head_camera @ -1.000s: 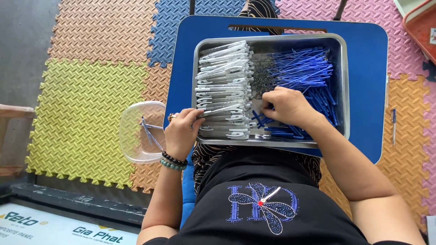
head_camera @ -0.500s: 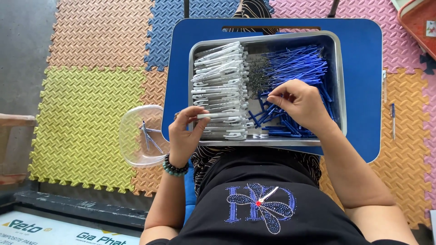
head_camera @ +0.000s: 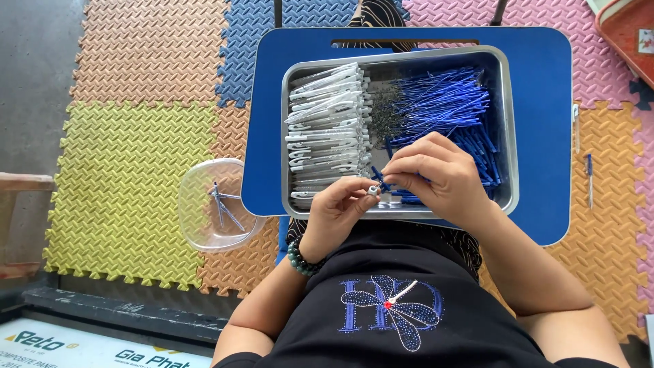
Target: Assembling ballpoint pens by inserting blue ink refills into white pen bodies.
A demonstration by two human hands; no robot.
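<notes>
Left hand [head_camera: 334, 208] grip pinching white pen barrel [head_camera: 371, 191] | right hand [head_camera: 436, 174] grip pinching blue refill [head_camera: 379, 179] | above steel tray [head_camera: 507, 123]

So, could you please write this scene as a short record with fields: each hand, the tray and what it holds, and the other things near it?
left hand: pinches a small grey pen barrel by its end
right hand: holds a thin blue refill with its tip at the barrel
metal tray: rests on a blue lap table
tray, left part: rows of white pen barrels
tray, right part: heap of blue refills
tray, middle: small dark metal parts, too fine to identify
clear plastic bowl: on the foam mat, with a few finished pens inside
</notes>
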